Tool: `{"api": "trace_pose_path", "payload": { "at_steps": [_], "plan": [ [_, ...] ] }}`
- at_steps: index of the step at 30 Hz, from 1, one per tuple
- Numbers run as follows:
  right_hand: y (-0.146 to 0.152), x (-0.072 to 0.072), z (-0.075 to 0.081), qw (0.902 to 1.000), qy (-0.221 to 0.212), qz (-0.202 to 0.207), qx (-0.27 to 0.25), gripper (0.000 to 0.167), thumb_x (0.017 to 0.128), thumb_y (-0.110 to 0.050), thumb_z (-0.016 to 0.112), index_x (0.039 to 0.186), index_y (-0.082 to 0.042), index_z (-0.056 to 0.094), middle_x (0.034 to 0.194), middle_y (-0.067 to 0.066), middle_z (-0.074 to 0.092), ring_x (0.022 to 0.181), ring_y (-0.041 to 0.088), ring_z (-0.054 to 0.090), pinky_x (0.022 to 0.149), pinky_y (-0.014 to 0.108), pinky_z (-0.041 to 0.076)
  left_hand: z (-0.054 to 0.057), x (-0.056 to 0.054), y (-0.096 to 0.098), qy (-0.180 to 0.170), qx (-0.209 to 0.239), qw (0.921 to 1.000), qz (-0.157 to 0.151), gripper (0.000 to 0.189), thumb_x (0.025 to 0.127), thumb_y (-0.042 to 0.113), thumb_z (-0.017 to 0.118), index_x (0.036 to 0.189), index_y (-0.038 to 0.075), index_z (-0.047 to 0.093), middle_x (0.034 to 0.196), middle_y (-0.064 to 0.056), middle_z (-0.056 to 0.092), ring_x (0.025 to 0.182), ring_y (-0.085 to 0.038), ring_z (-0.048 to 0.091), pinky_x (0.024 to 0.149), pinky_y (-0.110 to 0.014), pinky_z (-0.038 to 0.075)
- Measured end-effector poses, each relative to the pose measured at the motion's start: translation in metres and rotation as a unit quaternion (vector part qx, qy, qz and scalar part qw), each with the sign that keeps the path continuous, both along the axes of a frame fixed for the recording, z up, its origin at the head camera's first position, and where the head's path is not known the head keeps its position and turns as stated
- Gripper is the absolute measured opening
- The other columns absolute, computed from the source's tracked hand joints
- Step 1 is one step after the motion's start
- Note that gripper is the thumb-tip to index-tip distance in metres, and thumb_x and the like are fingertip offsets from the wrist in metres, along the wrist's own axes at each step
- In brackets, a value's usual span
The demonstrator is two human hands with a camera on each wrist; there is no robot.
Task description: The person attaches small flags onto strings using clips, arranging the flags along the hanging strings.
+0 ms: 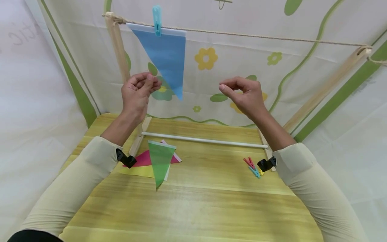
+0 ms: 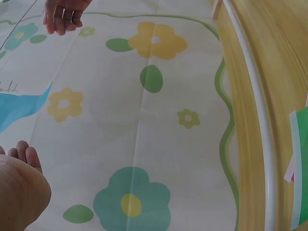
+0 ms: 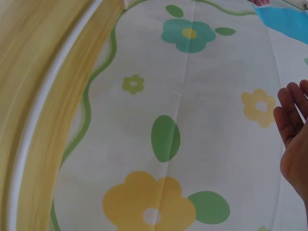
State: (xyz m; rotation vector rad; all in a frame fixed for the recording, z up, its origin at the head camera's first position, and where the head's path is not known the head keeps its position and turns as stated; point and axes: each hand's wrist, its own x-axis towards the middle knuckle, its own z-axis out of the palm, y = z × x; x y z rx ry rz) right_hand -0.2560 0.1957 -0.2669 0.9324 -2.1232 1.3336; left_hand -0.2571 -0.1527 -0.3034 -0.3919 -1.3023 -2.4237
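Note:
A blue triangular pennant (image 1: pixel 169 55) hangs from the twine line (image 1: pixel 242 34), held at its top edge by a light blue clothespin (image 1: pixel 157 21). My left hand (image 1: pixel 139 89) is raised at the pennant's left, its loosely bent fingers beside the slanting edge with nothing in them. To the right of the pennant my right hand (image 1: pixel 243 93) hovers in the air, fingers bent loosely and also holding nothing. In the right wrist view, the fingers (image 3: pixel 291 103) of that hand look relaxed and apart from the blue cloth (image 3: pixel 284 21).
Wooden posts (image 1: pixel 117 45) carry the twine, and a white rod (image 1: pixel 204 140) joins their feet. Green (image 1: pixel 160 161), pink (image 1: pixel 142 159) and yellow (image 1: pixel 139 171) pennants overlap on the wooden table (image 1: pixel 193 208). Several small clothespins (image 1: pixel 254 171) lie near the right foot. A flower-printed cloth (image 1: pixel 229 67) hangs behind.

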Motion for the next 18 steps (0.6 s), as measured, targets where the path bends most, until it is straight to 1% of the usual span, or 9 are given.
{"api": "trace_pose_path", "payload": {
  "at_steps": [4,8,12,18],
  "plan": [
    [0.005,0.002,-0.004,0.9999,-0.006,-0.014,0.003,0.011,0.102,-0.002,0.082,0.111,-0.001,0.088,0.102,-0.023,0.083,0.091,0.003,0.077,0.089,0.020,0.062,-0.003,0.000,0.001,0.002,-0.007,1.0000,0.000,0.009,0.108,0.008,0.074,0.112,0.001,0.078,0.096,-0.007,0.084,0.089,-0.018,0.084,0.089,-0.031,0.071],
    [0.010,0.004,-0.008,0.9996,-0.014,-0.026,0.003,0.011,0.103,-0.003,0.081,0.111,-0.001,0.088,0.100,-0.026,0.081,0.090,0.003,0.076,0.088,0.020,0.062,-0.006,0.001,0.001,0.003,-0.013,0.9999,-0.002,0.010,0.110,0.009,0.071,0.113,0.002,0.078,0.096,-0.006,0.083,0.090,-0.018,0.084,0.090,-0.031,0.071],
    [0.015,0.005,-0.012,0.9993,-0.019,-0.031,0.003,0.011,0.103,-0.003,0.080,0.111,-0.001,0.088,0.099,-0.028,0.080,0.089,0.003,0.075,0.087,0.020,0.061,-0.009,0.001,0.000,-0.001,-0.012,0.9999,-0.009,0.010,0.110,0.009,0.071,0.112,0.003,0.079,0.096,-0.007,0.083,0.090,-0.018,0.083,0.090,-0.030,0.071],
    [0.020,0.006,-0.017,0.9994,-0.014,-0.032,0.003,0.011,0.102,0.000,0.080,0.110,0.000,0.088,0.097,-0.029,0.080,0.086,0.001,0.076,0.086,0.018,0.062,-0.014,0.002,-0.001,-0.010,-0.016,0.9997,-0.013,0.011,0.110,0.009,0.072,0.114,0.002,0.078,0.096,-0.006,0.083,0.090,-0.017,0.084,0.090,-0.030,0.071]
  ]
}}
